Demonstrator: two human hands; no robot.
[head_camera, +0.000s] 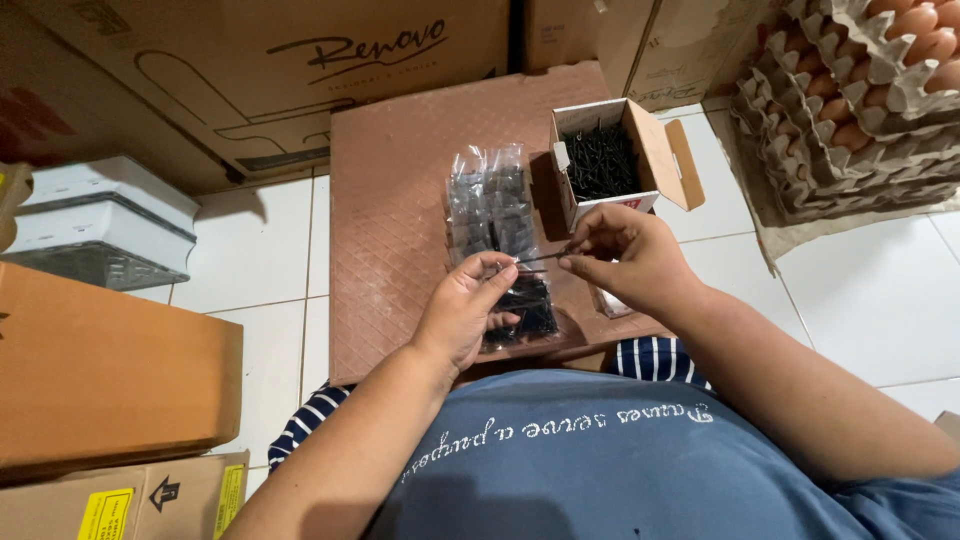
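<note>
Both hands work just above the lap: left hand (462, 312) grips a small clear bag (520, 305) of black screws, fingers closed on its mouth; right hand (625, 255) pinches a few screws (545, 258) at the opening. Filling is under way; steady aim is needed next. Beyond lie filled bags (490, 200), a screw box (605, 160) and the brown board (390, 200).

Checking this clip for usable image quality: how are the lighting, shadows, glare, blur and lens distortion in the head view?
Head view: even indoor light, soft shadows beside the small open box; slight glare on the clear plastic bags; left hand and right hand fairly sharp, the thin dark screws between them hard to resolve; wide-angle bending at the edges, egg trays curved.
</note>
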